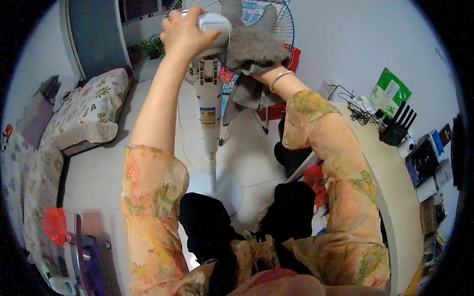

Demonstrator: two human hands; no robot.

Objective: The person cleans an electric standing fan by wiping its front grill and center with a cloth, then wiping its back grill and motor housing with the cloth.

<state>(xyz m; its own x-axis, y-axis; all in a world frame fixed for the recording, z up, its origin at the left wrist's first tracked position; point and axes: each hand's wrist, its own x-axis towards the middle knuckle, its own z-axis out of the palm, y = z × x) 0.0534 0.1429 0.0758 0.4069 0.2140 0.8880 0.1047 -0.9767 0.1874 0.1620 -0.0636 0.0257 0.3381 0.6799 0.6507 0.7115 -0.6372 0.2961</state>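
Observation:
A white standing fan (208, 98) stands on the floor in front of me, its round base (215, 190) near my knees. My left hand (186, 35) grips the top of the fan's white motor housing (216, 30), fingers wrapped over it. A grey fluffy cloth (256, 49) covers my right hand (264, 69) and lies against the right side of the housing, by the blue-rimmed fan guard (293, 29). The fingers of my right hand are hidden under the cloth. A bangle circles my right wrist.
At the left is a bed (89, 106) with a floral cover. Along the right runs a pale desk (380, 172) with a black router (395, 129), cables and a green packet (390, 92). Red bags (55, 225) show at lower left and beside the desk. A plant (152, 46) stands behind.

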